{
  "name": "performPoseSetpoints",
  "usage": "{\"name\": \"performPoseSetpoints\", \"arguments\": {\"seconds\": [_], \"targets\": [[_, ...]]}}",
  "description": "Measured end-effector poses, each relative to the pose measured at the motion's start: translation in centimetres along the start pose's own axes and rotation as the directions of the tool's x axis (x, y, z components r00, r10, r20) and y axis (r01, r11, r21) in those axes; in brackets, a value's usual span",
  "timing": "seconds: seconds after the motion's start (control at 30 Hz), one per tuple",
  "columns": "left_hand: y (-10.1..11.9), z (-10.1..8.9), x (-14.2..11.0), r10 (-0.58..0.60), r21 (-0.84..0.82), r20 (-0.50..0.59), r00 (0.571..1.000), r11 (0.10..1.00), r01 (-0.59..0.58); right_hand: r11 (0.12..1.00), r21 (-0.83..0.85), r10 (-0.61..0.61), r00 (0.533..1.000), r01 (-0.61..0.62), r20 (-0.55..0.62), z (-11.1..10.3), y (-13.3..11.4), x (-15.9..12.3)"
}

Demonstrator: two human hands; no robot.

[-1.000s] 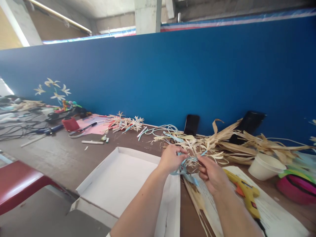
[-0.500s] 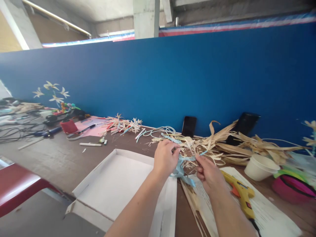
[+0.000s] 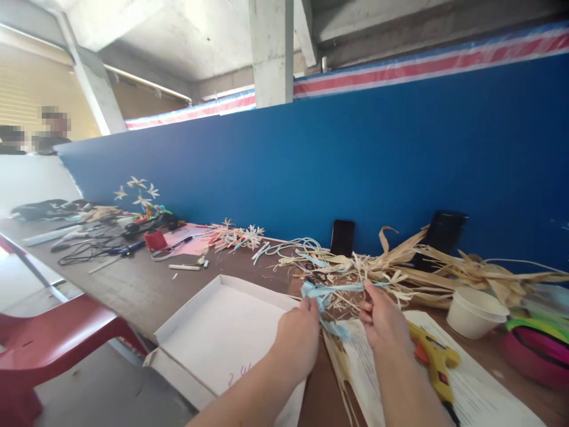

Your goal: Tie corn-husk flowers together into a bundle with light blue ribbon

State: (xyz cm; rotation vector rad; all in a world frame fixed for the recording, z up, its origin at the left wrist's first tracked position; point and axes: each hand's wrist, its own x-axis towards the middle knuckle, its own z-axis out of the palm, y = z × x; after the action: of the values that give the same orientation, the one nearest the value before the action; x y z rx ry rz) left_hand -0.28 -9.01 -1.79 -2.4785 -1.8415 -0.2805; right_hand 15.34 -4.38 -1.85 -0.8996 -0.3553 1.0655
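Note:
A light blue strip (image 3: 335, 290) stretches between my hands, and its loose lower part hangs below. My right hand (image 3: 383, 317) pinches the strip's right end between thumb and fingers. At the other end, my left hand (image 3: 297, 337) has its fingers closed where the strip bunches and folds; its thumb is mostly hidden. Behind both hands lies a heap of pale dried husk strips and thin shreds (image 3: 347, 270). A white shallow box (image 3: 222, 332) stands under and left of my left forearm. Beside my right forearm, a yellow glue gun (image 3: 438, 359) rests on printed paper (image 3: 480, 385).
A white cup (image 3: 475, 314) and pink bowl (image 3: 533, 356) stand at the right. Two dark phones, one (image 3: 342, 238) near the middle, lean against the blue partition (image 3: 275, 160). Pale star-shaped flowers (image 3: 240, 234), cords and tools lie leftward. A red chair (image 3: 66, 332) stands lower left.
My left hand has moved down and turned, its fingers now lower on the strip. The strip is pulled straighter towards my right hand. The camera view has tilted up and turned left.

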Motion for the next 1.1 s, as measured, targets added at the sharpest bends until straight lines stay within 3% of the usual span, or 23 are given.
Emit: {"name": "performPoseSetpoints", "arguments": {"seconds": [0.13,0.3,0.4,0.47,0.53,0.6,0.67,0.77,0.83,0.9,1.0,1.1], "targets": [[-1.5,0.0,-0.1,-0.183,0.051,-0.024,0.983,0.982,0.184,0.999,0.039,-0.025,1.0,0.026,-0.018,0.0,-0.3,0.0],[-3.5,-1.1,0.1,-0.261,-0.068,-0.134,0.956,0.965,0.254,0.996,0.013,-0.083,0.994,0.084,-0.065,0.0,-0.4,0.0],[-5.0,-2.3,0.5,-0.344,-0.151,-0.245,0.906,0.937,0.315,0.993,0.012,-0.117,0.989,0.119,-0.095,-0.2,-0.6,0.3],[-6.0,-2.8,1.5,-0.362,-0.271,-0.307,0.88,0.92,0.284,0.991,0.026,-0.126,0.987,0.129,-0.102,-0.2,-0.8,0.6],[-6.7,-2.9,3.0,-0.27,-0.456,-0.262,0.927,0.881,0.127,0.991,0.049,-0.119,0.988,0.124,-0.093,0.0,-1.2,0.6],[-6.9,-2.8,5.1,-0.103,-0.675,-0.179,0.978,0.737,-0.046,0.991,0.07,-0.108,0.992,0.112,-0.065,0.7,-2.0,0.4],[-6.7,-2.6,7.2,0.077,-0.872,-0.079,0.994,0.479,-0.106,0.99,0.08,-0.117,0.993,0.118,-0.026,1.6,-2.9,0.3],[-5.9,-2.2,9.6,0.324,-0.998,-0.009,0.946,0.055,-0.029,0.982,0.088,-0.165,0.986,0.166,-0.02,3.2,-4.3,1.0],[-5.3,-1.6,10.7,0.405,-0.995,-0.02,0.914,-0.093,0.02,0.981,0.098,-0.166,0.986,0.166,-0.008,4.1,-5.1,2.1],[-4.8,-0.8,11.6,0.401,-0.993,-0.037,0.916,-0.116,0.011,0.99,0.103,-0.094,0.995,0.091,0.025,4.6,-5.5,3.5],[-4.3,0.8,12.9,0.311,-0.998,0.023,0.95,-0.044,0.039,0.994,0.099,-0.044,0.998,0.039,0.044,4.6,-5.5,5.3],[-4.9,1.9,14.5,0.047,-0.994,0.02,0.999,0.108,0.015,0.995,0.089,-0.044,0.998,0.04,0.047,3.9,-5.0,6.3]]}}
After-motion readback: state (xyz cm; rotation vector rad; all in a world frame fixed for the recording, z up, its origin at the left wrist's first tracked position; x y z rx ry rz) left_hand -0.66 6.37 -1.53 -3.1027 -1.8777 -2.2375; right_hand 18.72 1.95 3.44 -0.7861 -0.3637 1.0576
